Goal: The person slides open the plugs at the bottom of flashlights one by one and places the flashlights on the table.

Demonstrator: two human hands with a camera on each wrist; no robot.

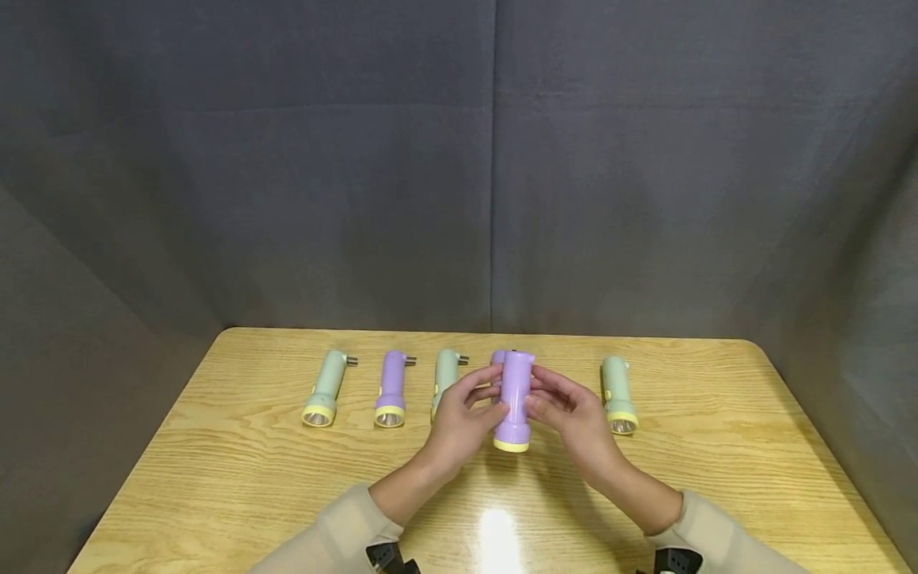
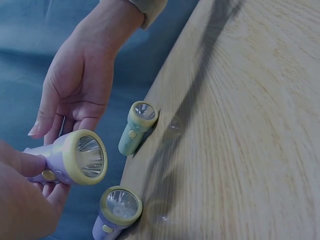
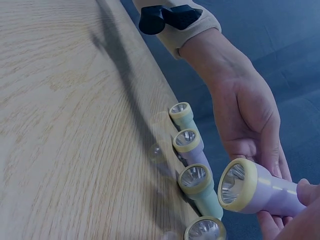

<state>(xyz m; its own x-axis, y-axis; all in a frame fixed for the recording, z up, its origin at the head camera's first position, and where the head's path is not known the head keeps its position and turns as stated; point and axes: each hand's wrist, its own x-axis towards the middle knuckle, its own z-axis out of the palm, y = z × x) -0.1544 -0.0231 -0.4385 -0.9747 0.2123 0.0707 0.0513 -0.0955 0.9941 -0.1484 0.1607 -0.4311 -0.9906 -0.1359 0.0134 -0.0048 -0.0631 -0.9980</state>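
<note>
The head view looks forward and down; closer wrist views share the held flashlight (image 1: 515, 399).

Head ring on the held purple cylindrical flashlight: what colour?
The round ring is pale yellow, clearest in the left wrist view.

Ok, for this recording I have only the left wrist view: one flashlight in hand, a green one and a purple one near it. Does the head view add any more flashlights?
Observer: Yes, three, from the left: a pale green flashlight, a purple flashlight and another pale green flashlight.
Operator: Anything sticking out of them?
Observer: Each has two metal prongs pointing right in the head view.
Operator: And where is the thumb of the right hand? I can't tell if it meets the held purple flashlight.
Observer: The right wrist view shows that thumb against its barrel.
</note>
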